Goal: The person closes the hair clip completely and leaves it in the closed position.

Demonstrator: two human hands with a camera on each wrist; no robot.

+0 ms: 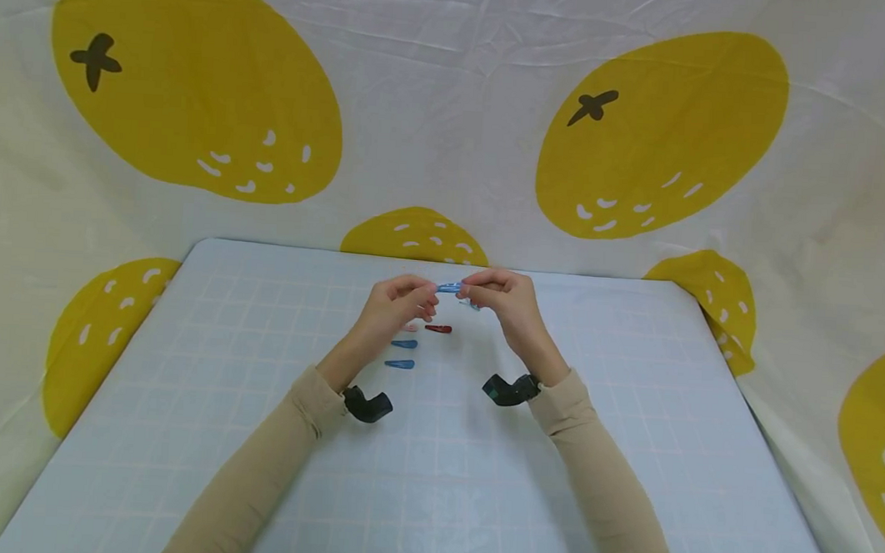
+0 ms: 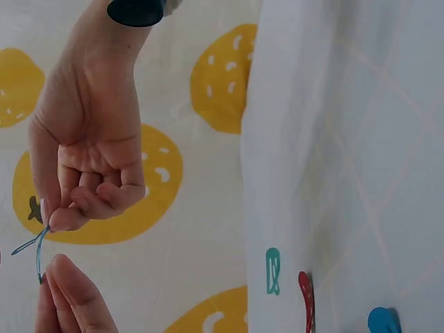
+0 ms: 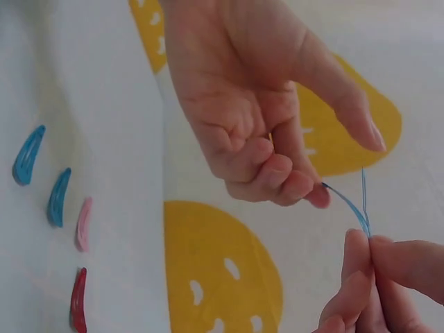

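Observation:
My left hand (image 1: 398,303) pinches one end of a blue snap hair clip (image 1: 448,288) between thumb and index finger, above the table's far part. The clip's two arms stand splayed apart in both wrist views. At its other end is my right hand (image 1: 512,307). In the right wrist view the index fingertip of this right hand (image 3: 257,104) touches one arm of the clip (image 3: 354,206), while the thumb stands away from it. Its other fingers are loosely curled. Below the hands lie a red hair clip (image 1: 438,329), a partly hidden pink one (image 1: 411,327) and a teal one (image 1: 471,305).
Two more blue hair clips, an upper one (image 1: 405,343) and a lower one (image 1: 399,364), lie nearer on the pale checked table (image 1: 431,493). A white cloth with yellow fruit shapes (image 1: 437,101) hangs behind the table. Dark wrist mounts (image 1: 512,390) sit below both hands.

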